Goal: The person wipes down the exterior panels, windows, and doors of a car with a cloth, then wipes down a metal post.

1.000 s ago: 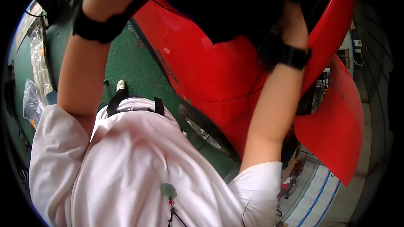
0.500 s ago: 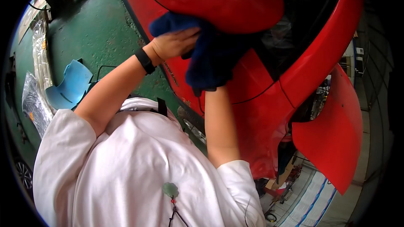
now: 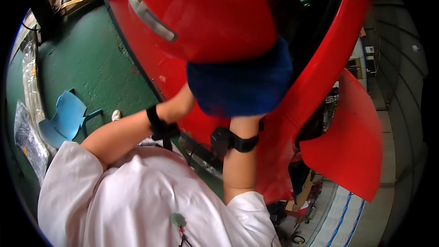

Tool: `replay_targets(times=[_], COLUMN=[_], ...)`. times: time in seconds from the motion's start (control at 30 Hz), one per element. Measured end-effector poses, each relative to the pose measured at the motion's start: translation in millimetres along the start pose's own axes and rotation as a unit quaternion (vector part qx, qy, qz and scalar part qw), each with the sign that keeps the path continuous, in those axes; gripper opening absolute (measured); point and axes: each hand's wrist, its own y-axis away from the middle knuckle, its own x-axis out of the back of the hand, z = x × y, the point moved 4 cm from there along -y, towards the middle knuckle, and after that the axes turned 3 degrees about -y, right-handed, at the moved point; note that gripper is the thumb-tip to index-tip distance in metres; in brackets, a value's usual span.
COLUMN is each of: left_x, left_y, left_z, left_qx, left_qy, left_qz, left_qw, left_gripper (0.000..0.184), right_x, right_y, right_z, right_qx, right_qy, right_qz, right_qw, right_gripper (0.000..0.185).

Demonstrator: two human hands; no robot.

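A dark blue cloth is spread just under the red side mirror of a car, along its lower edge. My left hand is at the cloth's left end, its fingers hidden behind the fabric. Below the middle of the cloth, my right hand reaches up into it; only the part near the wrist shows. The cloth appears held stretched between both hands. Black bands circle both wrists, and a small black box sits by the right one.
The red car door lies behind my arms. A loose-standing red body panel juts out at the right. A blue plastic chair and plastic-wrapped pieces are on the green floor at left.
The cloth has gone from bunched to spread wide beneath the mirror. My left hand has slipped behind it, and my right wrist has come into sight. The view has shifted.
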Motion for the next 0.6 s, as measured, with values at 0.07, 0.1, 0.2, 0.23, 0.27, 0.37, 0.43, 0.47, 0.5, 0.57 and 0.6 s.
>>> replay_targets(times=[0.07, 0.1, 0.2, 0.23, 0.27, 0.37, 0.43, 0.47, 0.5, 0.57, 0.6], left_x=[-39.8, -53.0, -83.4, -86.7, -87.7, -83.9, -79.8, -79.8, -79.7, -75.5, -75.0], left_y=[9.7, 4.9, -24.2, -39.7, -51.1, -79.5, -92.5, -93.3, -91.9, -88.2, -84.4], left_z=[2.5, 11.2, 32.6, 36.8, 37.0, 14.1, 17.3, 17.2, 12.8, 1.5, -6.4], left_qx=[0.051, -0.022, -0.228, -0.277, -0.320, -0.205, -0.245, -0.262, -0.265, -0.273, -0.282], left_qy=[-0.008, -0.059, -0.211, -0.253, -0.292, -0.474, -0.551, -0.588, -0.598, -0.620, -0.629], left_qz=[-0.076, -0.119, -0.186, -0.165, -0.143, 0.016, 0.065, 0.085, 0.077, 0.061, 0.045], left_qw=[0.996, 0.991, 0.932, 0.912, 0.890, 0.856, 0.795, 0.760, 0.752, 0.734, 0.723], left_gripper=[0.053, 0.053, 0.051, 0.050, 0.049, 0.036, 0.036, 0.036, 0.039, 0.043, 0.048], right_x=[29.8, 43.5, 71.7, 76.0, 73.6, 47.1, 18.8, 13.6, 9.2, -12.9, -26.5], right_y=[-18.9, -33.1, -99.9, -124.2, -150.9, -220.6, -243.0, -244.6, -246.4, -236.5, -226.5], right_z=[9.8, 16.1, 41.9, 52.3, 63.5, 99.4, 112.1, 111.5, 102.6, 75.1, 73.3], right_qx=[0.006, 0.014, 0.064, 0.083, 0.103, 0.156, 0.178, 0.224, 0.179, 0.238, 0.158], right_qy=[0.007, 0.011, 0.043, 0.059, 0.077, 0.151, 0.250, 0.305, 0.321, 0.433, 0.385], right_qz=[0.023, 0.031, 0.032, 0.023, 0.007, -0.044, -0.042, -0.012, -0.034, 0.024, -0.073], right_qw=[1.000, 0.999, 0.996, 0.995, 0.992, 0.975, 0.951, 0.925, 0.929, 0.869, 0.906], right_gripper=[0.074, 0.074, 0.075, 0.075, 0.076, 0.077, 0.072, 0.067, 0.071, 0.061, 0.068])
